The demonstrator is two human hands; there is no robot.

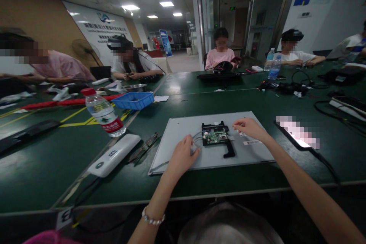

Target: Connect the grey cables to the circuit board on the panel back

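Note:
A grey flat panel (177, 141) lies on the green table, with a green circuit board (214, 136) in a black bracket (230, 148) on top of it. Thin grey cables run from the board's left side toward my left hand (183, 154), which rests over the panel with its fingers curled near them; what it holds, if anything, is too small to tell. On the other side, my right hand (248, 127) hovers just right of the bracket, thumb and fingertips pinched together. Whatever is between those fingertips cannot be made out.
Left of the panel are glasses (144, 146), a white power bank (114, 156), a water bottle (104, 114) and a blue tray (134, 101). A phone (297, 133) with a cable lies right. Several people sit across the green table (197, 101).

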